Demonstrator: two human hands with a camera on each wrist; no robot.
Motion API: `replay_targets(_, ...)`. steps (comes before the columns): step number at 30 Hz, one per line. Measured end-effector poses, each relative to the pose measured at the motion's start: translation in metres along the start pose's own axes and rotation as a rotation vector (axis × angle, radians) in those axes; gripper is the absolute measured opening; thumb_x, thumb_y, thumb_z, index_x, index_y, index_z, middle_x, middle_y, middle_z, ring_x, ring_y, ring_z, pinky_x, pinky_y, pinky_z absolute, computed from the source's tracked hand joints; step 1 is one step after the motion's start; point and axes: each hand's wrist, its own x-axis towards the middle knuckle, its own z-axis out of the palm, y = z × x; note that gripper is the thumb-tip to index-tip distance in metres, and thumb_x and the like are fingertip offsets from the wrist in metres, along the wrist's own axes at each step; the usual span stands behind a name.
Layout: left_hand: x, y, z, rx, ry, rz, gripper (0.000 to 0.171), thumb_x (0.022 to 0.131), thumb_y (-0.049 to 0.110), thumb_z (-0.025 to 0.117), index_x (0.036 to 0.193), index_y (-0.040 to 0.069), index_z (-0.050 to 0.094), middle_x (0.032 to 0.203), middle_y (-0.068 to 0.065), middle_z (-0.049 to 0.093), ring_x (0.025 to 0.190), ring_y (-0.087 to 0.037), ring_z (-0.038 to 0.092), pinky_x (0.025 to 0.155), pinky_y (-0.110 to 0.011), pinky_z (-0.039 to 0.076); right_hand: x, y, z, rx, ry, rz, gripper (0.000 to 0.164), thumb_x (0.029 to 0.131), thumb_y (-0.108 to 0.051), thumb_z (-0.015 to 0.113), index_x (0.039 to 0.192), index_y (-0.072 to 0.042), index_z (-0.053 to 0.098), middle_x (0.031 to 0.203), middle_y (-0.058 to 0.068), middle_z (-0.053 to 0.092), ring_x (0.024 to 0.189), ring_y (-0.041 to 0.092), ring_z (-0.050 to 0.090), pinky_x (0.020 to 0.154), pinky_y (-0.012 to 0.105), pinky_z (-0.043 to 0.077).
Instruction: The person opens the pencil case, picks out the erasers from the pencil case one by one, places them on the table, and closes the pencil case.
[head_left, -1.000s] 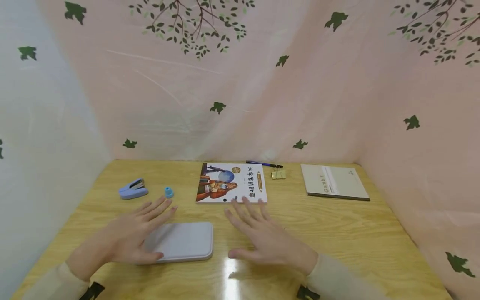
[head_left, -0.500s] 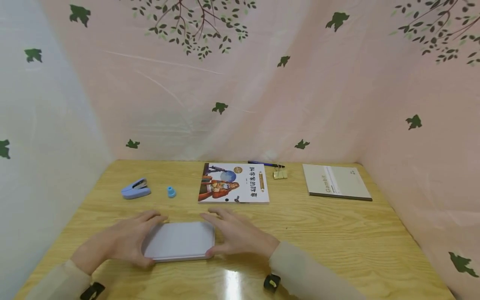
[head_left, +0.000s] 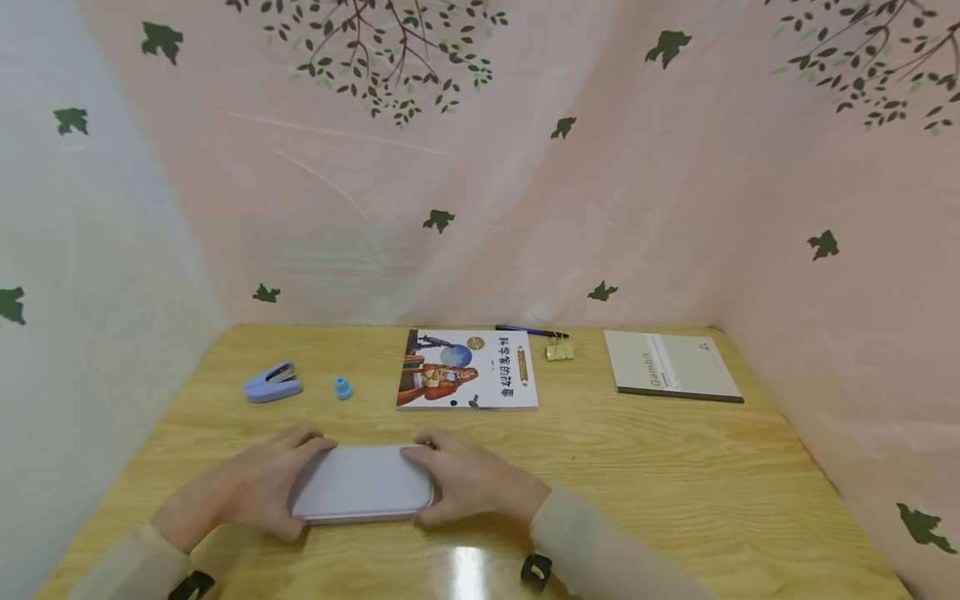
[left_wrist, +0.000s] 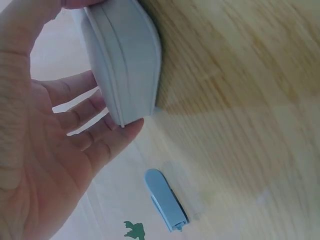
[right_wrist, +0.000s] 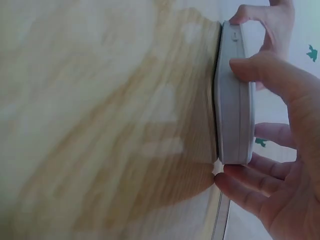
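Note:
A flat pale lavender case (head_left: pixel 363 483) with rounded corners lies near the front left of the wooden table. My left hand (head_left: pixel 258 483) grips its left end, thumb at the near side and fingers at the far side. At the opposite end my right hand (head_left: pixel 476 479) holds it the same way. The left wrist view shows the case's side wall (left_wrist: pixel 135 55) with a seam along it, my fingers bent around the far corner. In the right wrist view a small catch shows on the case (right_wrist: pixel 232 110); whether it is lifted I cannot tell.
Behind the case stand a blue stapler (head_left: pixel 272 383) and a small light-blue cone-shaped piece (head_left: pixel 342 388). Farther back lie an illustrated book (head_left: pixel 510 392), a dark pen (head_left: pixel 510 328), a gold binder clip (head_left: pixel 558 352) and a beige notebook (head_left: pixel 675 367). Cloth walls surround the table (head_left: pixel 637 483).
My right hand has moved left and down from over the table to the case's right end. My left hand has lowered onto the left end. Both hands' fingers have curled around the case.

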Motion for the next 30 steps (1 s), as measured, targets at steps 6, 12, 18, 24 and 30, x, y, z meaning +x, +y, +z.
replay_targets(6, -0.001, -0.001, 0.005, 0.025, 0.042, 0.02, 0.095, 0.056, 0.046, 0.088, 0.136, 0.004, 0.057, 0.125, -0.002, 0.051, 0.111, -0.02, 0.053, 0.088, -0.044, 0.055, 0.002, 0.002, -0.003, -0.038, -0.004, -0.002, 0.082, 0.079, -0.05, 0.079, 0.148, -0.015, 0.053, 0.138, 0.005, 0.054, 0.111, 0.01, 0.056, 0.095, 0.019, 0.047)
replay_targets(12, 0.0, -0.002, 0.008, 0.049, 0.066, 0.064, 0.095, 0.056, 0.046, 0.088, 0.134, 0.001, 0.058, 0.126, -0.004, 0.052, 0.111, -0.021, 0.054, 0.086, -0.042, 0.056, 0.005, -0.002, -0.008, -0.098, -0.033, 0.003, 0.078, 0.077, -0.052, 0.079, 0.144, -0.016, 0.058, 0.135, 0.006, 0.058, 0.107, 0.012, 0.059, 0.092, 0.023, 0.05)
replay_targets(18, 0.0, -0.001, 0.007, 0.056, 0.069, 0.063, 0.095, 0.054, 0.045, 0.089, 0.133, 0.0, 0.06, 0.124, -0.005, 0.054, 0.11, -0.023, 0.056, 0.085, -0.043, 0.056, 0.01, -0.004, -0.011, -0.159, -0.066, -0.004, 0.076, 0.077, -0.053, 0.078, 0.141, -0.015, 0.06, 0.13, 0.006, 0.06, 0.1, 0.011, 0.059, 0.088, 0.024, 0.051)
replay_targets(24, 0.001, 0.0, 0.004, 0.042, 0.056, 0.058, 0.095, 0.055, 0.045, 0.089, 0.134, 0.0, 0.061, 0.125, -0.005, 0.055, 0.11, -0.023, 0.056, 0.084, -0.043, 0.056, 0.014, 0.0, -0.018, -0.127, -0.113, -0.002, 0.079, 0.08, -0.058, 0.078, 0.144, -0.015, 0.059, 0.132, 0.007, 0.061, 0.107, 0.013, 0.061, 0.091, 0.023, 0.051)
replay_targets(30, -0.004, -0.006, 0.002, -0.047, 0.046, 0.053, 0.093, 0.064, 0.051, 0.09, 0.14, 0.006, 0.06, 0.131, -0.006, 0.057, 0.113, -0.025, 0.058, 0.088, -0.045, 0.055, 0.012, 0.006, -0.022, -0.052, -0.115, -0.045, 0.076, 0.086, -0.055, 0.073, 0.145, -0.011, 0.057, 0.137, 0.008, 0.061, 0.116, 0.014, 0.061, 0.097, 0.02, 0.047)
